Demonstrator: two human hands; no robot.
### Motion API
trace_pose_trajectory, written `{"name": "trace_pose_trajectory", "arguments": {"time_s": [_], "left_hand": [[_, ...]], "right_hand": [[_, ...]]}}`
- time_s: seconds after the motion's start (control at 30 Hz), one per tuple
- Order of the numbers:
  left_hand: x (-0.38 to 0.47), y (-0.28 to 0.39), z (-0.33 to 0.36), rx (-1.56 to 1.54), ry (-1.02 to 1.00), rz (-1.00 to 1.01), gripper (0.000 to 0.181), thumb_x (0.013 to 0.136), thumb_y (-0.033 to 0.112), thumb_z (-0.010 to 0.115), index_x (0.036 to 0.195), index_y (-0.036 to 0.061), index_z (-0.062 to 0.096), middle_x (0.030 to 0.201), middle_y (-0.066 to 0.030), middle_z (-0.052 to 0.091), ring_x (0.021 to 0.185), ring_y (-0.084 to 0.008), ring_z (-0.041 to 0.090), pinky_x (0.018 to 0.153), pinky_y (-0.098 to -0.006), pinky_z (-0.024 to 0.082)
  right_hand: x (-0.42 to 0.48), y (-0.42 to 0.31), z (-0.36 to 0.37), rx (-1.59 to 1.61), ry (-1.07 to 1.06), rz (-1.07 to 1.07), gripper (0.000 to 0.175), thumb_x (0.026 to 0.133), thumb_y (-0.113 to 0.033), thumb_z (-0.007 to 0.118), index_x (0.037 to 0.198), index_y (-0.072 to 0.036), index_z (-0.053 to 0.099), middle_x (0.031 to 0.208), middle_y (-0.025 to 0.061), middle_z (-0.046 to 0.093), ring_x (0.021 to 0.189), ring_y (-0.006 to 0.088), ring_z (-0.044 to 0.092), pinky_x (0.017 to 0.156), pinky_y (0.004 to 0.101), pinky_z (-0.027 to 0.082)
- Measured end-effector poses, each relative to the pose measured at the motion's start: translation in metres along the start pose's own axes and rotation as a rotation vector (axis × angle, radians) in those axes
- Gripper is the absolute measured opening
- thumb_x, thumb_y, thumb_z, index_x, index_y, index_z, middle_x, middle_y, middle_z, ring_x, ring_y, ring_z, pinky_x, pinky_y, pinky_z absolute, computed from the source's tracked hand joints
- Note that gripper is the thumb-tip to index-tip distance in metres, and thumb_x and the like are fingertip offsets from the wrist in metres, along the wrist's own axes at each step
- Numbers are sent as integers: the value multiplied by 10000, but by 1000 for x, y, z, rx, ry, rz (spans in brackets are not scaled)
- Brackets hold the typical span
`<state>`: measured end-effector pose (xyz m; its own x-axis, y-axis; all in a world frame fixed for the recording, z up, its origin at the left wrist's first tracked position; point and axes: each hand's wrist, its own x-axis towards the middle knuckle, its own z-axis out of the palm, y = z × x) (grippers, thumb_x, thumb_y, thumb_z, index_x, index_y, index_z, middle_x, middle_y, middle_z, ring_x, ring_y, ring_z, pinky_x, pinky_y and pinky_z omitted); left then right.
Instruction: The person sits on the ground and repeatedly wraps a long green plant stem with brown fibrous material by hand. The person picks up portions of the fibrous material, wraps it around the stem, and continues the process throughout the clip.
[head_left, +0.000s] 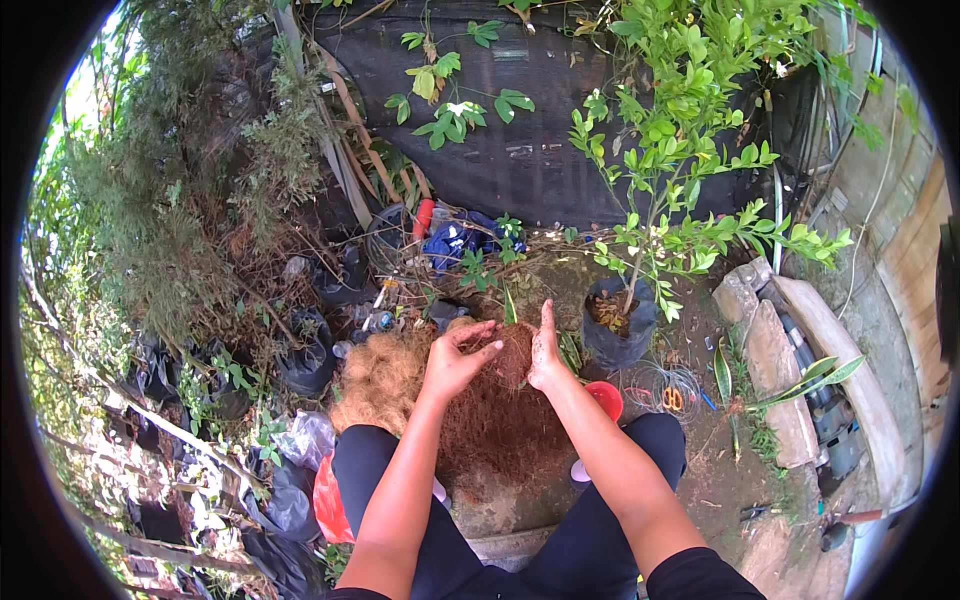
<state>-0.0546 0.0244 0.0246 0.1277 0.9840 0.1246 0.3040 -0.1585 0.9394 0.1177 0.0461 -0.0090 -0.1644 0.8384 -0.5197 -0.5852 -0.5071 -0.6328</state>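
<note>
Between my two hands is a rounded clump of brown fibrous growing medium (513, 355), with a pointed green leaf (510, 307) rising at its far side. My left hand (459, 358) is curved at the clump's left, thumb and fingers apart. Along its right side lies my right hand (547, 346), palm inward and fingers extended, with soil on the skin. Beneath them spreads a pile of dark brown coir-like material (499, 435). Pale tan coconut fiber (379, 379) is heaped to the left. A red bowl (604, 400) is partly hidden behind my right forearm.
A leafy sapling grows in a black plastic grow bag (619, 337). Orange-handled scissors (673, 399) and coiled clear line (664, 375) lie to the right, near a variegated snake plant (799, 386) and stone slabs (780, 382). A red plastic bag (331, 501) lies beside my left leg.
</note>
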Motion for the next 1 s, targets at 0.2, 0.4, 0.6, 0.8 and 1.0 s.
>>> {"name": "trace_pose_trajectory", "arguments": {"time_s": [0.2,0.4,0.6,0.8,1.0], "left_hand": [[-3,7,-2,67,39,91,283,768,196,857,1027,101,794,1030,-79,727,991,-203,681,940,-352,501],[-1,7,-1,127,74,72,182,788,151,827,932,47,792,976,-95,737,950,-214,689,899,-341,509],[1,10,3,148,124,127,177,807,162,805,919,28,772,959,-107,744,933,-234,701,873,-343,523],[9,-4,3,-41,218,83,175,845,132,781,930,-16,745,954,-100,731,918,-186,683,874,-311,512],[12,-18,-12,-437,398,-22,162,924,135,740,999,-7,717,915,4,703,841,-53,602,794,-222,477]], "right_hand": [[3,4,6,-8,-14,5,989,779,-950,267,1087,-95,659,1000,91,700,890,279,667,741,550,523],[-4,1,6,-5,-66,36,971,786,-940,282,1060,-93,669,984,91,707,894,282,670,755,572,516],[-4,-3,1,69,-68,64,943,788,-927,319,1059,-94,668,950,95,704,851,302,672,735,569,519],[1,-8,-8,83,-78,98,908,780,-896,390,1073,-80,661,969,136,705,791,343,668,658,534,517],[9,-12,-16,144,-198,79,880,786,-854,419,1086,-59,650,1017,179,702,790,366,661,640,519,505]]}}
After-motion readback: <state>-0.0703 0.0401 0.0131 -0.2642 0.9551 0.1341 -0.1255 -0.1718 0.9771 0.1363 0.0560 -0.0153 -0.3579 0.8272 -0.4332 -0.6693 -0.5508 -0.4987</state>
